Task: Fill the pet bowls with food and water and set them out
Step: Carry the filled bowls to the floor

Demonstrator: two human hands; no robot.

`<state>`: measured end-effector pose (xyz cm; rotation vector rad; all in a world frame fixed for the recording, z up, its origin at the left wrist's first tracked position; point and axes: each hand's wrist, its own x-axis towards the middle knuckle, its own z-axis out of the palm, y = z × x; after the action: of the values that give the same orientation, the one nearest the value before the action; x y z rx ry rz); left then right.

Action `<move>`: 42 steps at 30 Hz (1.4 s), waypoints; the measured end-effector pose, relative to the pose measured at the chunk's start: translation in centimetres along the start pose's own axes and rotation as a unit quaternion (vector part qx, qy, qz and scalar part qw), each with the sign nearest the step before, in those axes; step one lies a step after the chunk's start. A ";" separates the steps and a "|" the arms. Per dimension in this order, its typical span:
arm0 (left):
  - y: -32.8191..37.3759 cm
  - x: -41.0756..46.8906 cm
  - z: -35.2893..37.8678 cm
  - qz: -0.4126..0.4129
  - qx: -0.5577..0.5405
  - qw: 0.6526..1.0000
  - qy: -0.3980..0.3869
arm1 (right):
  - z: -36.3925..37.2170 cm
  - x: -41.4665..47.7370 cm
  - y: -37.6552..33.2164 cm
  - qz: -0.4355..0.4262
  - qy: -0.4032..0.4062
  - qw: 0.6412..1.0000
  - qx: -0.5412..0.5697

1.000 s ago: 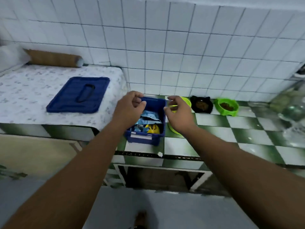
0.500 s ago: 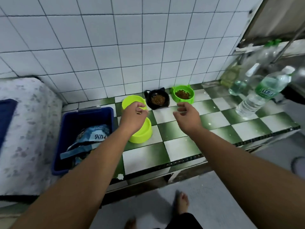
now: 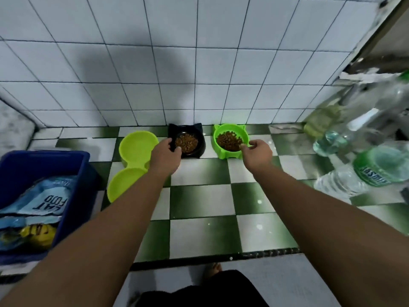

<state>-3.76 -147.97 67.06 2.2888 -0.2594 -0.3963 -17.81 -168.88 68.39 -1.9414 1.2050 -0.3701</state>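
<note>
White wall tiles (image 3: 199, 63) rise behind a green-and-white chequered desk (image 3: 199, 222), and both filled bowls sit against that wall at your fingertips. Your left grip (image 3: 166, 158) curls round the near-left rim of the black bowl (image 3: 200, 149). Your right grip (image 3: 257, 155) pinches the near-right rim of the green bowl (image 3: 225, 155) between thumb and forefinger.

The step in hand looks like lifting or sliding these two out to be set down. Keep each rim level, because the kibble (image 3: 187, 142) lies loose and heaped in the middle. A one-sided hold will probably tip the far edge down. Get your thumbs well over the lip before raising either bowl, and move both together.

Both bowls are small moulded plastic with ear-shaped corners, light and likely to skid. Just outside your left grip the lime double bowl (image 3: 137, 142) lies empty in both wells, so water seems still to come. The water bottles (image 3: 374, 167) stand well out beyond your right grip.
</note>
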 end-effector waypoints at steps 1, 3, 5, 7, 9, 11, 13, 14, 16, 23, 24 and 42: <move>0.1 0.6 0.8 -0.012 0.007 1.000 0.000 | -0.2 1.3 0.3 0.010 0.001 1.000 -0.005; 0.1 1.8 2.4 -0.035 0.033 0.999 -0.003 | -0.2 3.7 0.8 0.028 -0.005 1.000 -0.010; 0.1 2.6 3.6 -0.053 0.056 0.997 -0.008 | 0.0 5.5 1.5 0.042 -0.020 0.999 -0.024; 0.3 3.3 4.5 -0.060 0.058 0.997 -0.003 | 0.5 6.8 2.2 0.055 -0.033 0.997 -0.034; 0.4 3.8 5.2 -0.075 0.061 0.995 0.010 | 1.0 7.7 2.8 0.067 -0.042 0.996 -0.027; 0.5 4.5 5.8 -0.094 0.072 0.993 0.028 | 1.6 8.4 3.0 0.081 -0.047 0.996 -0.017; 0.4 5.1 6.1 -0.112 0.088 0.989 0.044 | 2.2 9.1 3.3 0.088 -0.055 0.994 -0.018; 0.4 5.4 6.3 -0.118 0.091 0.988 0.048 | 2.4 9.3 3.5 0.094 -0.057 0.994 -0.020; 0.3 5.9 6.5 -0.134 0.083 0.986 0.055 | 2.8 9.8 3.7 0.101 -0.052 0.993 -0.030; 0.6 6.5 7.1 -0.170 0.101 0.978 0.062 | 3.1 10.6 3.3 0.095 -0.040 0.992 -0.077; 0.6 6.4 7.1 -0.173 0.099 0.978 0.060 | 3.1 10.6 3.3 0.098 -0.041 0.991 -0.076; -1.0 2.2 6.7 -0.118 0.002 0.990 0.073 | 0.0 7.7 5.4 0.070 -0.086 0.991 0.078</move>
<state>-4.09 -152.52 61.57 2.3472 0.0851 -0.3438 -17.25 -176.59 63.06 -1.7078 1.1550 -0.2119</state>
